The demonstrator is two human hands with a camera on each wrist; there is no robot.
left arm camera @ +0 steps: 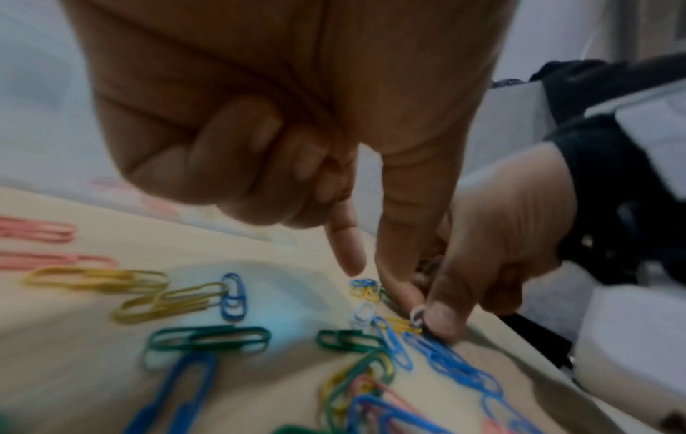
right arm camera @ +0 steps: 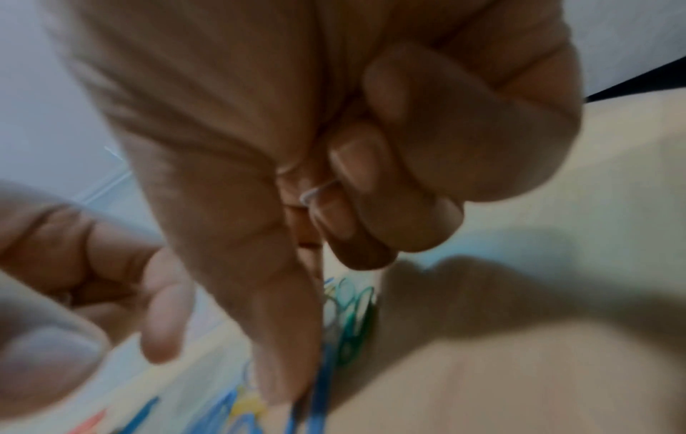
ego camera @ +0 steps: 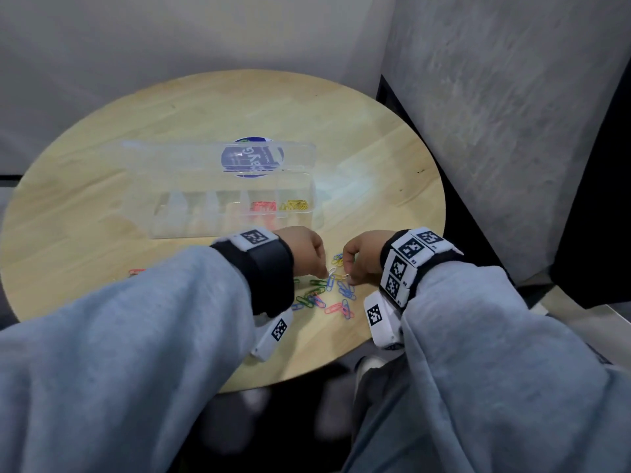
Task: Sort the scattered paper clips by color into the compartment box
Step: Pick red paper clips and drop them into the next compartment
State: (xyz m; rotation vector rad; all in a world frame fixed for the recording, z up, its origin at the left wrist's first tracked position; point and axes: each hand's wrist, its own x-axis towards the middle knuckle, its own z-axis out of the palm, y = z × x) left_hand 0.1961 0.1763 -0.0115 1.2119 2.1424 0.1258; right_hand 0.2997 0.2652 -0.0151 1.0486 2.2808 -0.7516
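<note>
Several loose paper clips (ego camera: 324, 297) in blue, green, pink and yellow lie near the table's front edge. My left hand (ego camera: 322, 272) hovers over them, its index finger (left arm camera: 349, 258) and thumb pointing down and apart, astride a white clip (left arm camera: 363, 314) lying on the wood. My right hand (ego camera: 351, 277) faces it; its curled fingers hold a small white clip (right arm camera: 313, 192), and its thumb (left arm camera: 442, 320) presses down beside a yellow clip (left arm camera: 403, 324). Behind the hands the clear compartment box (ego camera: 232, 221) stands open, with pink clips (ego camera: 263, 206) and yellow clips (ego camera: 296, 204) in its two rightmost compartments.
The box lid (ego camera: 218, 158) stands raised at the back, with a blue round sticker showing through it. A stray pink clip (ego camera: 136, 272) lies left of my left sleeve. The round wooden table (ego camera: 205, 107) ends close behind my wrists. A grey padded panel (ego camera: 512, 131) rises at the right.
</note>
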